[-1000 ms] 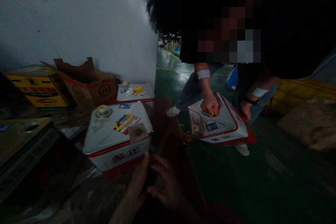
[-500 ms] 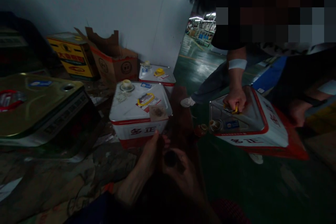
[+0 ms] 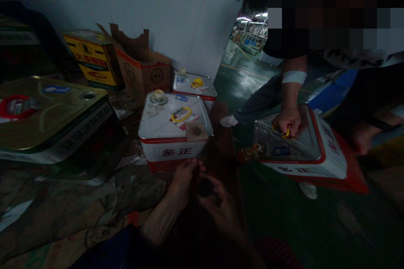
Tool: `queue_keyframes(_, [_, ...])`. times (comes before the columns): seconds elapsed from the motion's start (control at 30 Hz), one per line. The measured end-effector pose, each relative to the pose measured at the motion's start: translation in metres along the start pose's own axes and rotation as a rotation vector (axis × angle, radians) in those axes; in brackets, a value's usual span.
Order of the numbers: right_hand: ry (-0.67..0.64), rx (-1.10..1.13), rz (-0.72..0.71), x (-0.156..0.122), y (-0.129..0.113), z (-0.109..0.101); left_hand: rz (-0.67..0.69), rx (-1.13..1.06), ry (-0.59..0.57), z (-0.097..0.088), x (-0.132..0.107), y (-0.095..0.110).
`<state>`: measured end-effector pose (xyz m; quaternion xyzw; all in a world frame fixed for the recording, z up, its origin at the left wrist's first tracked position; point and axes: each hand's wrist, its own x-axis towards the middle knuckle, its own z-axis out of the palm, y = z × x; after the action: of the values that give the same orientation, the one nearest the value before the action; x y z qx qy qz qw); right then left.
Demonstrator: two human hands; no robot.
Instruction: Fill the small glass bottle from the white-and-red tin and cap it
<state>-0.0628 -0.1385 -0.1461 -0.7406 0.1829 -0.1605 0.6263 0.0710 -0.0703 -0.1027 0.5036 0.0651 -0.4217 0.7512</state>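
Low in the middle of the view, my left hand (image 3: 183,176) and my right hand (image 3: 221,212) are both curled round a dark object with a round mouth (image 3: 205,187); it is too dim to name. My left hand's fingertips lie just below a white and red square tin (image 3: 175,124), which stands upright with a cap and a yellow ring on top. To the right, another person's hand (image 3: 287,119) grips the yellow handle of a tilted white and red tin (image 3: 303,151). That tin's spout (image 3: 252,151) points toward my hands.
A gold-topped tin (image 3: 47,113) lies at the left. Against the white wall (image 3: 142,4) stand a yellow tin (image 3: 93,59), a torn cardboard box (image 3: 142,67) and another white tin (image 3: 194,86). Paper scraps litter the floor at left; green floor (image 3: 315,227) spreads to the right.
My hands went from loosely spread to closed round the dark object and rose toward the near tin. The other person's tin has tilted further, spout lower. The view shifted left.
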Motion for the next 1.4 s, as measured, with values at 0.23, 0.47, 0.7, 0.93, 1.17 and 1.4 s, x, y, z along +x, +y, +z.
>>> queue_keyframes(0.23, [0.009,0.011,-0.010,-0.001,0.002,-0.001,0.007,0.020,-0.031,0.000,-0.001,-0.001])
queue_keyframes(0.47, [0.006,0.009,0.014,0.000,0.002,-0.005,0.015,0.042,-0.048,-0.001,-0.001,-0.006])
queue_keyframes(0.7, [0.049,0.009,0.083,-0.004,0.003,-0.006,0.017,0.031,-0.055,0.000,0.000,-0.007])
queue_keyframes(0.93, [0.042,0.005,0.060,-0.004,0.002,-0.006,0.000,0.026,-0.081,0.000,0.000,-0.009])
queue_keyframes(1.17, [0.004,0.050,0.050,-0.003,-0.005,-0.007,0.008,0.034,-0.079,0.000,0.002,-0.010])
queue_keyframes(1.4, [0.028,0.058,0.038,-0.001,-0.004,-0.008,0.001,0.000,-0.057,0.001,0.001,-0.010])
